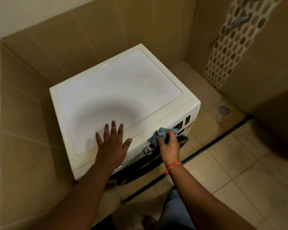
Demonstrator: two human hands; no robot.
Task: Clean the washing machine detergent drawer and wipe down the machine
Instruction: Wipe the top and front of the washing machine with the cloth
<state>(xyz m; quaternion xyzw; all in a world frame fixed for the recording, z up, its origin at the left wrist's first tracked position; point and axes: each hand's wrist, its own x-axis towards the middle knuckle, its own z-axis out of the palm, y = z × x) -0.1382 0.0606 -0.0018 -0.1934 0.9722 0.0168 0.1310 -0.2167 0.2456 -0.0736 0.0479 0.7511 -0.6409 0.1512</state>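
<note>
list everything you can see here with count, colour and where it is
washing machine: one, white, in the tiled corner, its front towards the person
control dial: one, silver, on the machine's front panel, just below the cloth
cloth: one, light blue, bunched against the top edge of the front panel
floor drain: one, metal, in the floor right of the machine
mosaic strip: one, white and brown, up the right wall
wrist thread: one, red, on the right wrist
left hand: one, flat on the machine's top, fingers spread
right hand: one, holds the cloth at the panel
</note>
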